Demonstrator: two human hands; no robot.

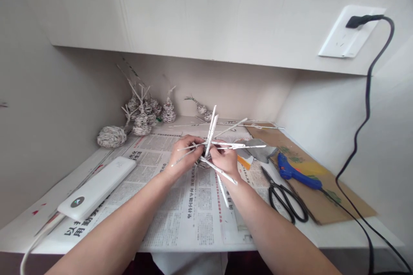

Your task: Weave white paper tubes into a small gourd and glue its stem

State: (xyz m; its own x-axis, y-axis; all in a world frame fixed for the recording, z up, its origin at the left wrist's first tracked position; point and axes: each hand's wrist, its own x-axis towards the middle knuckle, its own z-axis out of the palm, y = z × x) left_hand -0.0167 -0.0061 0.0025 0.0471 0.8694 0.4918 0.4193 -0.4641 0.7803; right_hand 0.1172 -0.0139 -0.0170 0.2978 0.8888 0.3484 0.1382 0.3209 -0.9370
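Over the middle of a newspaper-covered table [335, 236], both hands are busy with a small woven piece [204, 163] that has a bunch of white paper sticks [211, 131] poking out of it every which way. So the piece sits right between the two hands, mostly hidden by them, and I can't tell if its underside touches the newspaper [180, 210]. The left hand [187, 152] has its fingers curled in close around the left side, with a couple of sticks crossing over the back of it. The right hand [226, 161] is bent in from the other side, fingers narrow, thumb up against the piece where the sticks meet; some fingertips are tucked out of sight, so no clue how hard they're gripping. Off to the left there's a white power bank [100, 187] with a cable at its near end, and behind that a cluster of gourd-shaped woven pieces [142, 122] near the back wall. A few loose sticks [232, 123] lie across the back too. Over on the right, some black-handled scissors [284, 197] lie next to a sheet of cardboard [345, 200], a blue glue gun [298, 175] rests on that sheet, and a black cord [368, 90] hangs from the wall socket [342, 45].
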